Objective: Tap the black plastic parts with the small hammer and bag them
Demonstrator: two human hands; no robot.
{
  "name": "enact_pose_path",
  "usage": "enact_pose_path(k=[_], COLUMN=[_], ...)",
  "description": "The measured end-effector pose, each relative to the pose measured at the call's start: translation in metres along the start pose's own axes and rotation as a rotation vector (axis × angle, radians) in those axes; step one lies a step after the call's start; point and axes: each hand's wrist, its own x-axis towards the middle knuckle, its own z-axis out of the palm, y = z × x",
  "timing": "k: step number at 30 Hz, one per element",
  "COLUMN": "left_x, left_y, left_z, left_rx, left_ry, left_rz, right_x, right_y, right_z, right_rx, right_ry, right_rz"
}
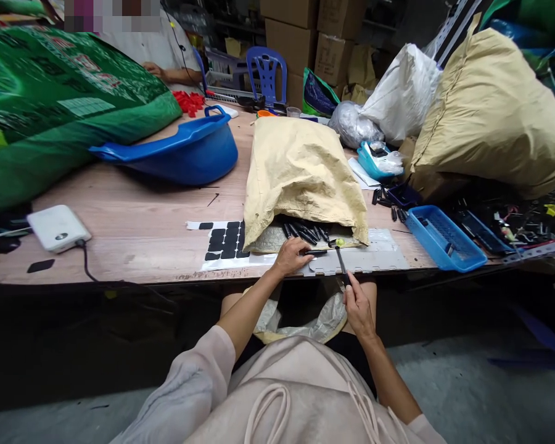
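Observation:
At the table's front edge, my left hand has its fingers closed on a slim black plastic piece. My right hand grips the dark handle of a small hammer, whose yellowish head is beside the end of that piece. Behind both hands lies a tan woven sack with its mouth facing me. Several similar black pieces spill from the opening. A grey board lies flat beneath the work. Below the edge, between my knees, hangs another open sack with a pale lining.
Left of the sack are a sheet of black stickers, a blue basin, a white box with a cable and a large green sack. On the right stand a blue tray and a full tan sack. Another person sits across the table.

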Motion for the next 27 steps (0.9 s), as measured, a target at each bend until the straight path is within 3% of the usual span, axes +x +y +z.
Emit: enact_pose_path(k=[5,10,19,27], left_x=[-0.006,-0.005,-0.006,-0.004], left_y=[0.005,0.006,0.006,0.011], left_z=[-0.004,-0.006,-0.006,-0.009], left_rx=[0.054,0.022,0.023,0.002], left_ry=[-0.039,-0.076,-0.076,-0.073], left_rz=[-0.056,-0.112,-0.086,-0.166], right_x=[-0.013,-0.017,-0.019,-0.018], right_y=[-0.013,-0.015,-0.024,-0.027], right_z=[0.002,0.004,0.008,0.01], right_rx=[-0.006,-0.074,-0.142,-0.173], right_ry=[-0.041,-0.051,-0.076,-0.078], right_rz=[0.023,-0.068,-0.148,-0.159])
